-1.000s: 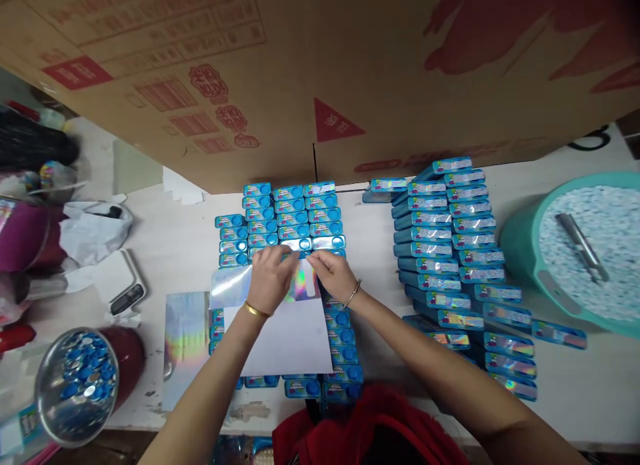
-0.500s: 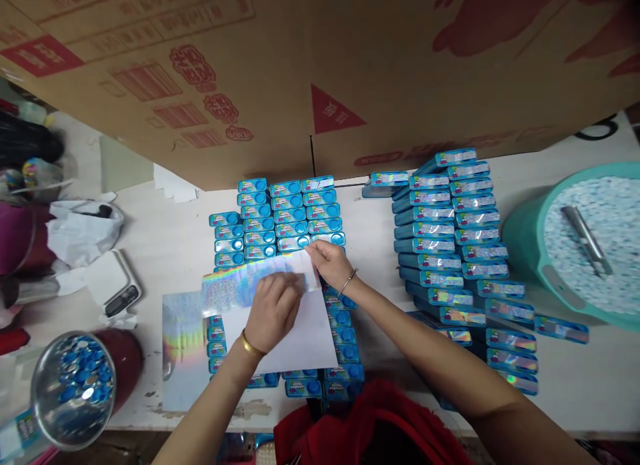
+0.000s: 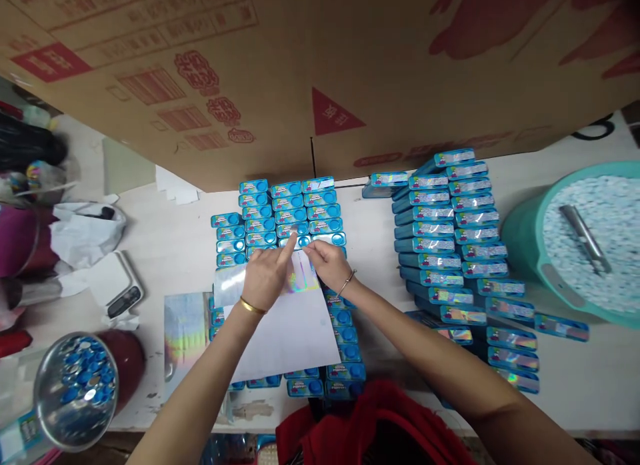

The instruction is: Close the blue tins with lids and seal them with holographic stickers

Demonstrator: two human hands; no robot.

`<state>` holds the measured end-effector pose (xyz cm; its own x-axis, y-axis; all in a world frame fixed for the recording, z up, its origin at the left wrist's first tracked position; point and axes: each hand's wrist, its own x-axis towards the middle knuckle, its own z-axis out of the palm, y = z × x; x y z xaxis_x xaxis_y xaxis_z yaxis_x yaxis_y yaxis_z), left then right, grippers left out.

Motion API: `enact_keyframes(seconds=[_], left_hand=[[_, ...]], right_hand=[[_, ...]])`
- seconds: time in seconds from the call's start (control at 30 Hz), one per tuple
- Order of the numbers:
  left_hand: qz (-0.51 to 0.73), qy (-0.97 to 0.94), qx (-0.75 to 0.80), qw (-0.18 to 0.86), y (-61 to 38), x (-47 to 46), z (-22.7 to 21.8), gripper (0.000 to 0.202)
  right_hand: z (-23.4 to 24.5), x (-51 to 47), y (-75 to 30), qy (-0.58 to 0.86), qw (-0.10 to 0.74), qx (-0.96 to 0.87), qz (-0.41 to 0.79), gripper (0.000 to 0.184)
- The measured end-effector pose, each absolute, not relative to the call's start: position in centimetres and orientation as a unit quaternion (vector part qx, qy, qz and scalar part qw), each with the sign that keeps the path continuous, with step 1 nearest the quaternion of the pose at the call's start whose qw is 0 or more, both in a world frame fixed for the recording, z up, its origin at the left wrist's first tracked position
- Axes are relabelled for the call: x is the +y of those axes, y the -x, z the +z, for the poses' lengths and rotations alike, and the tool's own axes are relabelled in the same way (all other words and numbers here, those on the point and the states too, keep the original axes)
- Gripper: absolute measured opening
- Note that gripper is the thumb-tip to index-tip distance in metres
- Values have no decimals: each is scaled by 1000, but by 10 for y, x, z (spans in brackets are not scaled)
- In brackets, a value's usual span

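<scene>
A white sheet (image 3: 285, 342) with a shiny rainbow holographic strip (image 3: 230, 285) along its top lies over rows of small blue tins (image 3: 325, 212). My left hand (image 3: 267, 275) rests on the strip, index finger stretched toward the tins and the other fingers loosely bent. At the sheet's upper right corner, my right hand (image 3: 327, 262) pinches the edge between thumb and fingertips; exactly what the fingertips cover is hidden. Another holographic sheet (image 3: 185, 332) lies at the left, partly behind my left forearm.
More blue tins stand on edge in two columns (image 3: 430, 232) at the right. Beyond them is a turquoise tub (image 3: 545, 252) of white-blue bits with a metal scoop (image 3: 583, 235). At left are a scale (image 3: 117, 285) and a metal bowl (image 3: 45, 412) of blue pieces. A large cardboard box (image 3: 280, 65) blocks the back.
My left hand has slid slightly left and stretched out its index finger. The strip's left end has shifted right and down a little. My right hand stays at the sheet's corner.
</scene>
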<state>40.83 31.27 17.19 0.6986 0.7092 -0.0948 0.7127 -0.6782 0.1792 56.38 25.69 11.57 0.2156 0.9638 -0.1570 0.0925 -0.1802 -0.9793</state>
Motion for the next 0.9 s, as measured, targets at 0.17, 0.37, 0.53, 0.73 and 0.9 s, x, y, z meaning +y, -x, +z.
enact_keyframes(seconds=[0.17, 0.37, 0.53, 0.73, 0.9], left_hand=[[24, -913, 392, 109, -400, 298, 166, 54], [100, -933, 328, 109, -390, 280, 165, 55], [198, -895, 367, 160, -388, 263, 202, 66], [379, -676, 519, 360, -414, 289, 240, 70], [402, -619, 512, 440, -444, 325, 220, 67]], right_hand=[[107, 258, -560, 626, 480, -388, 475, 37], [104, 255, -560, 638, 469, -405, 457, 33], [101, 254, -560, 655, 434, -465, 408, 31], [116, 254, -564, 650, 436, -528, 330, 36], [147, 259, -579, 553, 591, -415, 416, 56]])
